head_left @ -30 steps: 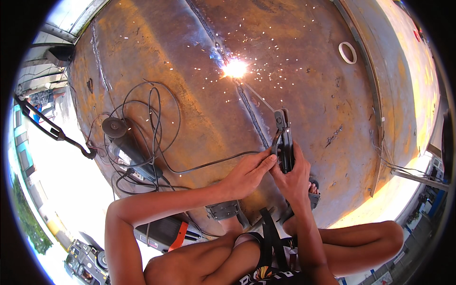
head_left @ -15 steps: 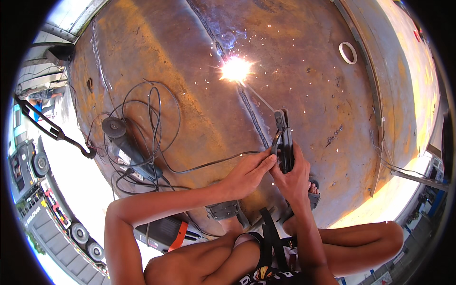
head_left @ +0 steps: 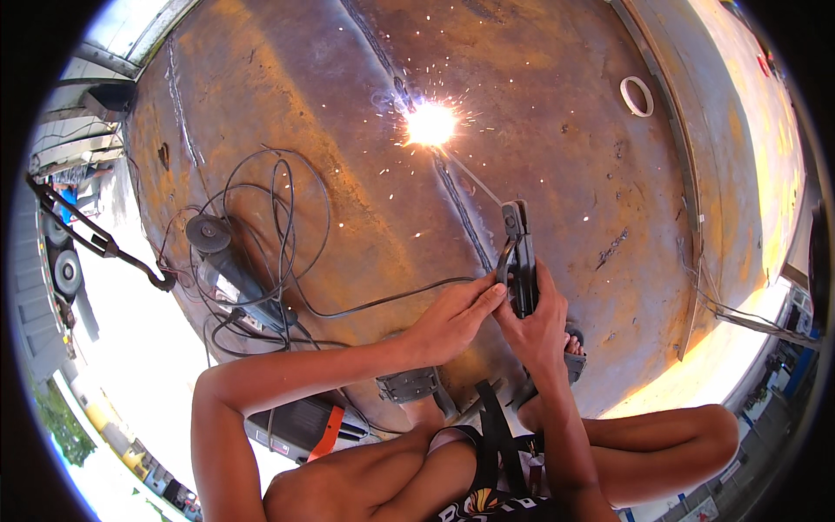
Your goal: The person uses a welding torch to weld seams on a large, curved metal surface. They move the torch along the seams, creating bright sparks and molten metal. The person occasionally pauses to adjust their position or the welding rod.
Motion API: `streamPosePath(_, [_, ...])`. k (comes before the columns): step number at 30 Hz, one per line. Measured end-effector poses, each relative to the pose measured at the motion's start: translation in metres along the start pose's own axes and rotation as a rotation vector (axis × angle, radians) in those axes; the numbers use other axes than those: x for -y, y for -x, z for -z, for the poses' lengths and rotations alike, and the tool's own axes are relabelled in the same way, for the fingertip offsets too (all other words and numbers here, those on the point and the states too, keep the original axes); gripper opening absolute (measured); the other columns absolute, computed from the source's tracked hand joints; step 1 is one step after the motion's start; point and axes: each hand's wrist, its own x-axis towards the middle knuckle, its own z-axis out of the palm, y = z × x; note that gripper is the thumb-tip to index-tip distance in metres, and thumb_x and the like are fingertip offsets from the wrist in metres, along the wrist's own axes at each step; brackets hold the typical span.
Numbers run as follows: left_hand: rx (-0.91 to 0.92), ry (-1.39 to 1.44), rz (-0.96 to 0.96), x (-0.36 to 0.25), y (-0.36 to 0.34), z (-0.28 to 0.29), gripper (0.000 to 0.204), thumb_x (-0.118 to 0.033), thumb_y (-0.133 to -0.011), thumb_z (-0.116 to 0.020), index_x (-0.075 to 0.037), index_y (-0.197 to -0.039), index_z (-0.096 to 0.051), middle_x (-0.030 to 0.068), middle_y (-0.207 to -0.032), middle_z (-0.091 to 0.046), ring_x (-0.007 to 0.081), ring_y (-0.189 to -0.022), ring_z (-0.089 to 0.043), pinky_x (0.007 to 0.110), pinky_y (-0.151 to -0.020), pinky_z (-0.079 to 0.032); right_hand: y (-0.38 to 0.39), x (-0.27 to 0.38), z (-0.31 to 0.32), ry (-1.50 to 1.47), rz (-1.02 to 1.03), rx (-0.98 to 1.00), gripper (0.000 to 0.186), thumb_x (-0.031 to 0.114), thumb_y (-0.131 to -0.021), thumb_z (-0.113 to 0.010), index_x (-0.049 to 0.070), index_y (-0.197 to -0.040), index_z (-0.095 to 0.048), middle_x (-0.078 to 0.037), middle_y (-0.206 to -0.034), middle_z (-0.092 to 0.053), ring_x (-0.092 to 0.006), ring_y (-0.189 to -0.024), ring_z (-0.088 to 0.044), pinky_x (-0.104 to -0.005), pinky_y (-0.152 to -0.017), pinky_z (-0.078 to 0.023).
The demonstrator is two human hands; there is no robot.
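My right hand (head_left: 537, 324) is wrapped round a black welding electrode holder (head_left: 522, 261). Against its left side, my left hand (head_left: 465, 315) is closed, fingertips at the holder and thumb toward my right hand. From the jaws a thin welding electrode (head_left: 474, 180) slants up and left into a blinding white arc (head_left: 431, 124). Sparks scatter round the arc and hide the electrode's tip. The arc sits on a dark weld seam (head_left: 461, 204) that crosses a large rusty steel plate (head_left: 348, 226), with bead showing both above and below the glare.
Left of my hands lies an angle grinder (head_left: 235, 270) among loops of black cable (head_left: 329, 213). A black and orange case (head_left: 304, 426) sits by my leg. A pale ring (head_left: 637, 97) rests near a raised steel strip (head_left: 678, 148) on the right. Past the left edge hangs a dark hooked bar (head_left: 100, 239).
The arc has crept very slightly left, and its smoke has thinned. Both hands hold nearly the same place. Beyond the left edge, the truck has moved up in the picture.
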Motion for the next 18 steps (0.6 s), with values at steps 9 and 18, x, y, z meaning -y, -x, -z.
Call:
streamPosePath(9, [0.001,0.014,0.017,0.0016,0.0006,0.0000,0.034,-0.028,-0.115,-0.044,0.002,-0.111,-0.060,0.0003,-0.097,-0.056,0.0090,-0.096,-0.048,0.028,-0.091,-0.043,0.0003,-0.0031,-0.0014,-0.019,0.018,-0.005,0.061,0.021,-0.082,-0.083,-0.003,-0.131,-0.056,-0.020,-0.098,-0.073,-0.0383,-0.089,-0.074,-0.0418,-0.078,-0.057])
streamPosePath(18, [0.006,0.008,0.027,0.0061,0.0003,0.0010,0.035,-0.028,-0.115,-0.043,0.002,-0.110,-0.060,0.0015,-0.098,-0.058,0.0095,-0.096,-0.049,0.029,-0.092,-0.043,0.0006,0.0002,-0.0006,-0.008,-0.001,-0.002,0.060,0.022,-0.082,-0.082,-0.004,-0.130,-0.057,-0.021,-0.096,-0.072,-0.0392,-0.088,-0.074,-0.0427,-0.078,-0.057])
